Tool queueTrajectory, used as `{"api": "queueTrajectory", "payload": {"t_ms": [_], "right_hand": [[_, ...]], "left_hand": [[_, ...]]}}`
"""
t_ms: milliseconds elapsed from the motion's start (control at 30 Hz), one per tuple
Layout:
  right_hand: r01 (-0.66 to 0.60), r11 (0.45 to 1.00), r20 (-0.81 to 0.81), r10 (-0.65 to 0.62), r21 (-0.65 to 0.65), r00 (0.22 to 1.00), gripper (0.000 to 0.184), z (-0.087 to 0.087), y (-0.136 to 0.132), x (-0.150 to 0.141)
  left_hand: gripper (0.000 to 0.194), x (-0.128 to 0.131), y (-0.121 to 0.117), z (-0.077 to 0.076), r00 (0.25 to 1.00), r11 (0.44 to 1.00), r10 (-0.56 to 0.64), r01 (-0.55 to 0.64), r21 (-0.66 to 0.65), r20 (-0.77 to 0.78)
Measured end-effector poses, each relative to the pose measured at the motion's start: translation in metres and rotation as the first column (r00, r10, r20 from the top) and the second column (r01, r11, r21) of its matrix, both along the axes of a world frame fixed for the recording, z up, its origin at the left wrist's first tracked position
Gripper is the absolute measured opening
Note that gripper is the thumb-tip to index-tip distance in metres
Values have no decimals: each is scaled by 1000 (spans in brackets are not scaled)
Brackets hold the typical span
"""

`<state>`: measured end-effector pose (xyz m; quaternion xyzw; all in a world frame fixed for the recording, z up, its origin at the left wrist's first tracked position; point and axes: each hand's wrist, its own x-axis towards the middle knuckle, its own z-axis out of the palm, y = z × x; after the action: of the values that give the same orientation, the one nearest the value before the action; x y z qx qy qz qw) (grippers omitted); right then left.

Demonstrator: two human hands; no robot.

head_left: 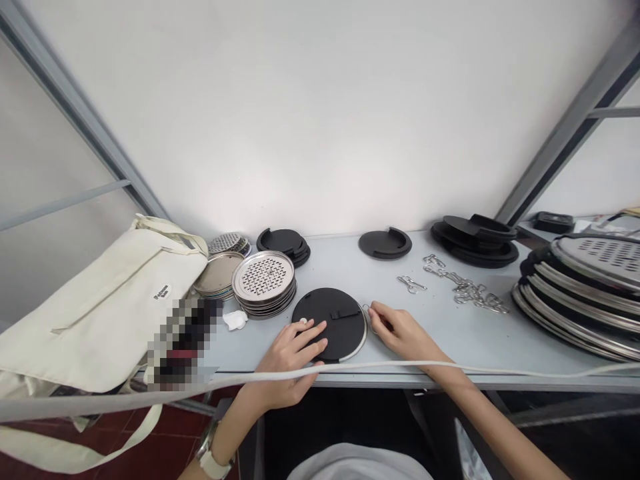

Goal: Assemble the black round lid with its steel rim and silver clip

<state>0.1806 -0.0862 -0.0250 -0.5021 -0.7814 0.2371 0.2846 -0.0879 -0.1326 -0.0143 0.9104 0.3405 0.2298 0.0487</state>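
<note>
A round black disc with a metal rim showing along its right side lies on the table in front of me. My left hand rests on its lower left part, fingers spread flat over the surface. At the disc's right edge, my right hand pinches a small wire clip, mostly hidden by the fingers. More loose wire clips lie in a heap to the right, with a few others nearer the disc. Just left of the disc stands a stack of perforated metal grater discs.
Black round holders stand at the back, with another single holder and a stack of black holders. A tall stack of metal-rimmed discs fills the right. A cream bag leans at left. A white cable crosses the front.
</note>
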Motion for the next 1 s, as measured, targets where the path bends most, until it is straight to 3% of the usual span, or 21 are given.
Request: {"api": "queueTrajectory", "payload": {"t_ms": [467, 900, 1000], "right_hand": [[-80, 997, 56, 79, 17, 995, 30, 5, -2, -2], [-83, 996, 80, 81, 25, 993, 32, 5, -2, -3], [-81, 996, 78, 78, 29, 994, 32, 5, -2, -3]], "left_hand": [[14, -2, -1, 5, 998, 994, -6, 13, -111, 61], [49, 15, 13, 19, 991, 999, 29, -35, -36, -133], [51, 19, 18, 19, 987, 997, -12, 0, -73, -163]]}}
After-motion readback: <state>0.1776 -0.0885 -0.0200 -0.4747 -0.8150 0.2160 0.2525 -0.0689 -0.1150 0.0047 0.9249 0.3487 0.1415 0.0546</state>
